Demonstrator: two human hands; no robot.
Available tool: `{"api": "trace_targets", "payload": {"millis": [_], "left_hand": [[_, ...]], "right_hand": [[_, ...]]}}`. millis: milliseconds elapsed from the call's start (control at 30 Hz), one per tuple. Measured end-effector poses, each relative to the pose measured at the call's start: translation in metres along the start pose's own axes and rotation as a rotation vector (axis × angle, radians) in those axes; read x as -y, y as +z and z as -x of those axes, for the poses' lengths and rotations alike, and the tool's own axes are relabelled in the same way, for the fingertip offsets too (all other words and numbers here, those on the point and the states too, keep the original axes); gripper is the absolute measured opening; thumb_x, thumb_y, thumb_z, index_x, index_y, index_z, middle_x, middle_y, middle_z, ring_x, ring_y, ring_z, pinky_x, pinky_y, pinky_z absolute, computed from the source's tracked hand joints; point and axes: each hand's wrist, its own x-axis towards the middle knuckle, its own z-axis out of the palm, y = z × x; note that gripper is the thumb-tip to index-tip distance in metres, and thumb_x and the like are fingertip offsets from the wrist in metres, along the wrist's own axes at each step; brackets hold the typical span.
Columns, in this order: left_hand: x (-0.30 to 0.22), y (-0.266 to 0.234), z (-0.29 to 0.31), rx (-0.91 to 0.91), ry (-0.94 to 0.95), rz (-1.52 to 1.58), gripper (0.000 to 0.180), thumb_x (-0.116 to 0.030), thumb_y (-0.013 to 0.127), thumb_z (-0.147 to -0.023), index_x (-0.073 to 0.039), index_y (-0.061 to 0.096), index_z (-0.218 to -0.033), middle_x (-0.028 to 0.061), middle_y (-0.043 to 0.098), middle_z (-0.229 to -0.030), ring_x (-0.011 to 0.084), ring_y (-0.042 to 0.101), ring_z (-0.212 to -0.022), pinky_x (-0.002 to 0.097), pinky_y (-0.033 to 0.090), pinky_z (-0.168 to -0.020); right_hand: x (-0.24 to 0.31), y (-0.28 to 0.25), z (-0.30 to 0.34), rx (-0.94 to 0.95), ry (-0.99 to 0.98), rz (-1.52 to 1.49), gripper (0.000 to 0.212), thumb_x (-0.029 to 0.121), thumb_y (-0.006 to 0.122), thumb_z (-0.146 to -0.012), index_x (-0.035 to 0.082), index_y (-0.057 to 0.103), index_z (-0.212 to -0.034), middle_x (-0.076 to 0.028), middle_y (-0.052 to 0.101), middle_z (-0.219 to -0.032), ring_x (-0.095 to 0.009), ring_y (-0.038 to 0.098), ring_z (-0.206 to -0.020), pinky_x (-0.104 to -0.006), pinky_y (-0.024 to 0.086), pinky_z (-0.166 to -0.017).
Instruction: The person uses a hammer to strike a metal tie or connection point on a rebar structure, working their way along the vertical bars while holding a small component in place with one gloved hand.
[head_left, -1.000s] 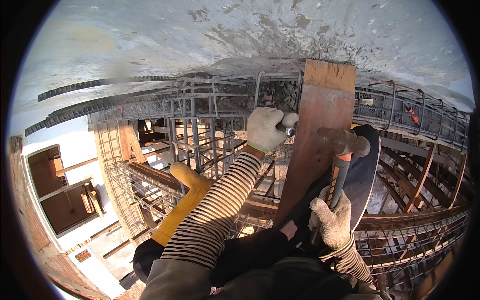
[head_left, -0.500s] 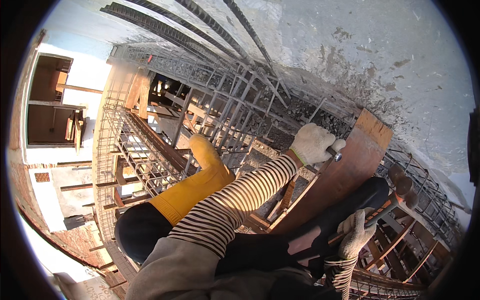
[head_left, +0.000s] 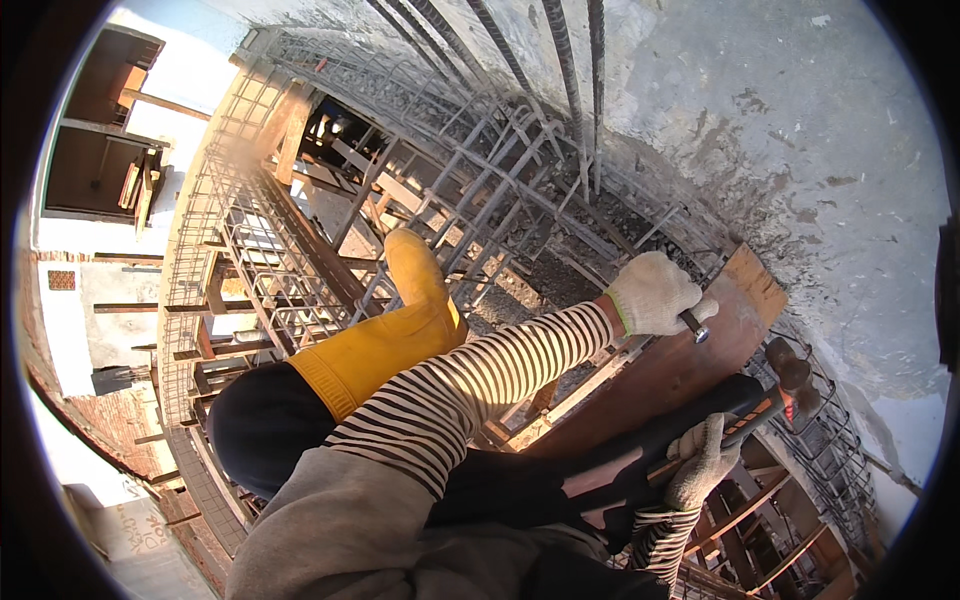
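Left hand point(head_left: 655, 295), gloved, clenched round metal rod point(head_left: 695, 327), round end jutting in front of wooden board point(head_left: 690, 350); contact unclear. Right hand point(head_left: 700, 462) grasps hammer point(head_left: 752, 420) by handle, near leg. Best: fingers clear of rod's end, rod steady, hammer grip firm.

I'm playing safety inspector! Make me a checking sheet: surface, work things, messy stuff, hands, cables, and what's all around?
Surface: wooden board, reddish brown with a paler end, beside rough, patchy grey concrete.
Job's things: hammer and short metal rod with a shiny end, both held.
Clutter: broken rubble among the steel bars.
Hands: both gloved; left hand closed around the rod, right hand gripping the hammer's handle.
Cables: nothing seen.
Surroundings: the person's yellow boot near the bars; window openings in a pale wall at far left.
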Motion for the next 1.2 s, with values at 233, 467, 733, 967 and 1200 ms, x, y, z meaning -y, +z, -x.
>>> {"api": "trace_targets", "payload": {"millis": [233, 467, 733, 967, 1200], "left_hand": [[-0.002, 0.022, -0.008, 0.034, 0.031, -0.029, 0.046, -0.048, 0.058, -0.098, -0.013, 0.072, -0.072, 0.0118, 0.069, -0.067, 0.0334, 0.069, -0.066, 0.0474, 0.052, -0.066], [-0.006, 0.021, -0.037, 0.07, -0.12, -0.022, 0.044, -0.047, 0.056, -0.099, -0.014, 0.073, -0.075, 0.0129, 0.069, -0.069, 0.0341, 0.071, -0.07, 0.0496, 0.053, -0.069], [-0.014, 0.02, -0.046, 0.104, -0.132, -0.012, 0.047, -0.045, 0.051, -0.102, -0.011, 0.073, -0.076, 0.0165, 0.067, -0.067, 0.0378, 0.069, -0.069, 0.0519, 0.053, -0.065], [0.084, -0.004, -0.009, 0.083, -0.626, 0.22, 0.062, -0.054, 0.046, -0.104, -0.004, 0.071, -0.077, 0.0227, 0.066, -0.075, 0.0426, 0.066, -0.077, 0.0493, 0.054, -0.078], [0.042, -0.005, -0.008, -0.045, -0.308, 0.18, 0.054, -0.046, 0.059, -0.1, -0.006, 0.063, -0.065, 0.018, 0.062, -0.066, 0.0403, 0.066, -0.07, 0.0516, 0.051, -0.066]], "right_hand": [[-0.005, -0.008, 0.0, 0.039, -0.032, -0.077, 0.024, 0.021, 0.069, -0.1, 0.007, 0.05, -0.103, 0.003, 0.039, -0.061, -0.008, 0.033, -0.042, -0.0272, 0.035, -0.039], [0.064, -0.059, 0.001, 0.09, -0.526, -0.449, 0.018, 0.022, 0.061, -0.107, 0.009, 0.052, -0.098, 0.006, 0.03, -0.064, -0.003, 0.025, -0.044, -0.0219, 0.027, -0.036], [0.047, -0.004, 0.006, 0.225, -0.614, -0.826, 0.031, 0.02, 0.052, -0.109, 0.014, 0.044, -0.08, 0.004, 0.039, -0.062, -0.007, 0.033, -0.045, -0.0243, 0.028, -0.04], [-0.02, 0.013, 0.023, 0.469, 0.497, -0.303, 0.021, 0.028, 0.062, -0.106, 0.016, 0.049, -0.094, 0.003, 0.039, -0.062, -0.009, 0.035, -0.044, -0.0288, 0.032, -0.039], [0.019, -0.003, -0.028, 0.177, -0.067, -0.329, 0.027, 0.023, 0.059, -0.107, 0.017, 0.044, -0.085, 0.005, 0.032, -0.058, -0.007, 0.029, -0.041, -0.0263, 0.026, -0.036]]}}
